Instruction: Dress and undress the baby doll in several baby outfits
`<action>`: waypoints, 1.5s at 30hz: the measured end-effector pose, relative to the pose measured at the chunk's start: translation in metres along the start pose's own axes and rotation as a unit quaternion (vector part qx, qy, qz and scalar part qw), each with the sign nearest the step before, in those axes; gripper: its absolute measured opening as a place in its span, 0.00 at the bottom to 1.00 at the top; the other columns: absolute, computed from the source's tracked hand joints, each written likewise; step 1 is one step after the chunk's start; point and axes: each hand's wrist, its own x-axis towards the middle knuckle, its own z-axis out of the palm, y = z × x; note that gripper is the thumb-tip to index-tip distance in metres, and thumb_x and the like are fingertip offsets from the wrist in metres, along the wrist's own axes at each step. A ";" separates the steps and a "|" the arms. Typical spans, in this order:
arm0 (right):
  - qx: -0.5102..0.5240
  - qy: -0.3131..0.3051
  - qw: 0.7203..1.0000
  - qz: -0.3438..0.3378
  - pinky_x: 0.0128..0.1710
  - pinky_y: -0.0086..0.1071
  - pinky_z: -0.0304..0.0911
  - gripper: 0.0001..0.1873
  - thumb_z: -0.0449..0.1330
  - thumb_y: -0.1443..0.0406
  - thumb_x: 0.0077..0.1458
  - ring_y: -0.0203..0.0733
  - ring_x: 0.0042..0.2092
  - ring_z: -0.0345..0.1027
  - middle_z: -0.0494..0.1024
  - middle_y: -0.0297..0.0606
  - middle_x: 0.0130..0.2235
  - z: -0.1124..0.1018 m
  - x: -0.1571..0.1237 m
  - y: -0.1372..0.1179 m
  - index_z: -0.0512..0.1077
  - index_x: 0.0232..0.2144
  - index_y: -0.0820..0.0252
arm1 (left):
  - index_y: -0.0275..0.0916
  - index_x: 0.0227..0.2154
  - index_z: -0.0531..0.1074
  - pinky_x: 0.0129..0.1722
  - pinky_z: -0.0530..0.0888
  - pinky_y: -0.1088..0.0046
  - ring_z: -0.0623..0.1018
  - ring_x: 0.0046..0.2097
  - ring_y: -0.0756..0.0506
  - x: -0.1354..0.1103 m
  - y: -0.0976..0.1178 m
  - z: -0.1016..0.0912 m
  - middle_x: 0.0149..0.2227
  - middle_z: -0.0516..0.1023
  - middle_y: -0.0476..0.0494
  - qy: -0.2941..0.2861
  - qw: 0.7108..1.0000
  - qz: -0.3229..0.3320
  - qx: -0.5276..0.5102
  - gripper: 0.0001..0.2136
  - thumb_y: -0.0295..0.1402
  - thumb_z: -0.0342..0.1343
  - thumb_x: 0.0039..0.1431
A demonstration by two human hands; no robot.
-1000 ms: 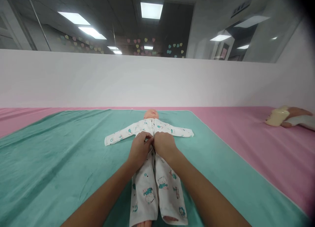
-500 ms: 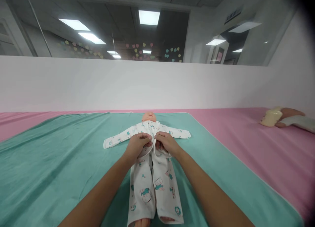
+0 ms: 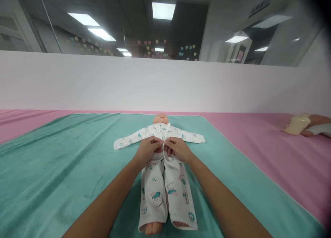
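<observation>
A baby doll (image 3: 160,119) lies on its back on a green blanket (image 3: 85,162), head at the far side and feet towards me. It wears a white printed pajama top (image 3: 152,130) with both sleeves spread wide, and matching pants (image 3: 154,193). My left hand (image 3: 150,147) pinches one front edge of the top, near the doll's waist. Opposite it, my right hand (image 3: 178,148) pinches the other front edge. The fingertips of both hands nearly meet at the middle line. Whatever fastener lies between them is too small to make out.
Under the blanket spreads a pink sheet (image 3: 258,141). At the far right lies another doll-like figure with a pale yellow piece (image 3: 297,123) at its end. Behind stands a white wall (image 3: 144,83) with a window (image 3: 165,31) above it.
My two hands have come closer together, bringing the front edges of the top to meet at the middle. The whole view has shifted slightly.
</observation>
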 end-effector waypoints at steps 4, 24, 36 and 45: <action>0.022 -0.007 0.999 0.025 0.18 0.22 0.56 0.13 0.54 0.57 0.51 0.29 0.22 0.65 0.72 0.34 0.28 -0.002 0.001 0.001 0.67 0.27 0.62 | 0.36 0.26 0.71 0.27 0.70 0.77 0.71 0.26 0.51 0.001 -0.003 0.003 0.23 0.73 0.48 0.024 0.999 0.008 0.026 0.09 0.38 0.56 0.48; 0.007 0.072 0.995 0.063 0.15 0.23 0.61 0.11 0.58 0.61 0.47 0.33 0.20 0.66 0.73 0.33 0.22 0.001 -0.001 0.005 0.68 0.34 0.60 | 0.36 0.35 0.73 0.23 0.66 0.78 0.71 0.23 0.51 -0.003 0.003 0.006 0.22 0.71 0.50 0.041 0.986 0.039 0.159 0.12 0.34 0.48 0.52; 0.000 0.089 0.994 0.062 0.15 0.23 0.61 0.10 0.58 0.62 0.46 0.35 0.23 0.69 0.72 0.32 0.22 0.003 0.000 0.006 0.70 0.33 0.58 | 0.37 0.29 0.72 0.22 0.64 0.79 0.70 0.23 0.52 -0.003 -0.004 0.006 0.22 0.72 0.50 0.061 0.985 0.026 0.162 0.07 0.34 0.51 0.51; -0.022 0.087 0.995 0.044 0.15 0.22 0.60 0.10 0.59 0.63 0.44 0.33 0.23 0.68 0.72 0.31 0.25 0.006 -0.003 0.001 0.69 0.33 0.59 | 0.37 0.30 0.71 0.23 0.68 0.80 0.71 0.23 0.52 -0.003 -0.002 0.000 0.21 0.72 0.50 0.022 0.995 0.028 0.097 0.07 0.35 0.52 0.52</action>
